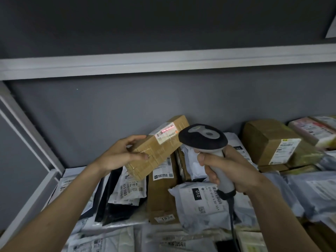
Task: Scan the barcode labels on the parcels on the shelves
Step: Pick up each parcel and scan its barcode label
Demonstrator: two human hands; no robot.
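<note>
My left hand (120,157) grips one end of a small brown cardboard box (156,149), wrapped in clear tape, lifting it tilted above the parcels heaped on the shelf (163,60). Its white barcode label (166,133) faces up, a red scan line glowing across it. My right hand (231,171) is wrapped round the pale handle of the scanner (202,137), whose dark head sits just beside the label.
</note>
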